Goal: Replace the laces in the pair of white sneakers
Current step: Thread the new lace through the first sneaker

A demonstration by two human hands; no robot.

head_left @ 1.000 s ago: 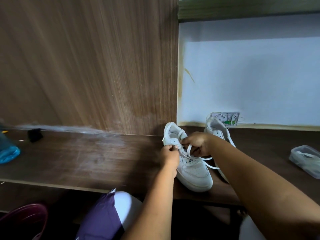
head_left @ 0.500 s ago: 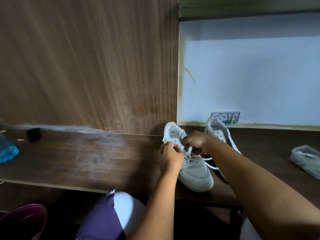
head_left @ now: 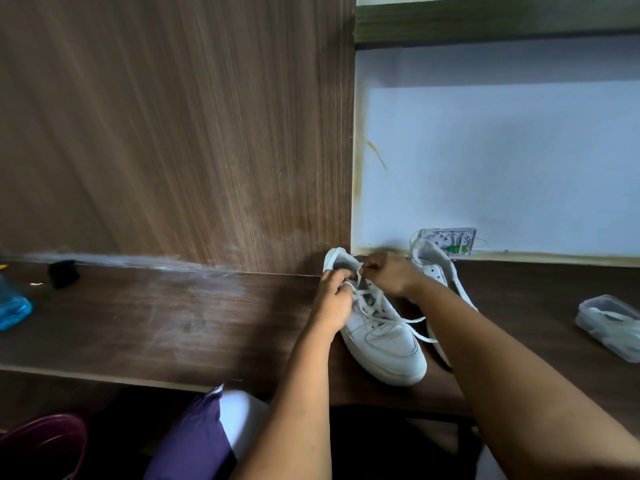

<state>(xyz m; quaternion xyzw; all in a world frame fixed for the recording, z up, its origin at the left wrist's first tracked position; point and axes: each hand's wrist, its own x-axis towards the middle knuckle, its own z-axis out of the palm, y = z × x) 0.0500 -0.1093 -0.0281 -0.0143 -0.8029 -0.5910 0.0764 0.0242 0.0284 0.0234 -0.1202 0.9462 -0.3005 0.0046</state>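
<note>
Two white leather sneakers (head_left: 381, 336) on dark wooden desk (head_left: 156, 320); I count one flat white lace (head_left: 372, 308), pinched by left hand (head_left: 332, 299) and right hand (head_left: 389, 273) at near sneaker's top eyelets.

A clear plastic container (head_left: 609, 325) sits at the right edge of the worktop (head_left: 156, 323). A blue bag (head_left: 12, 308) and small black object (head_left: 63, 273) lie far left.
</note>
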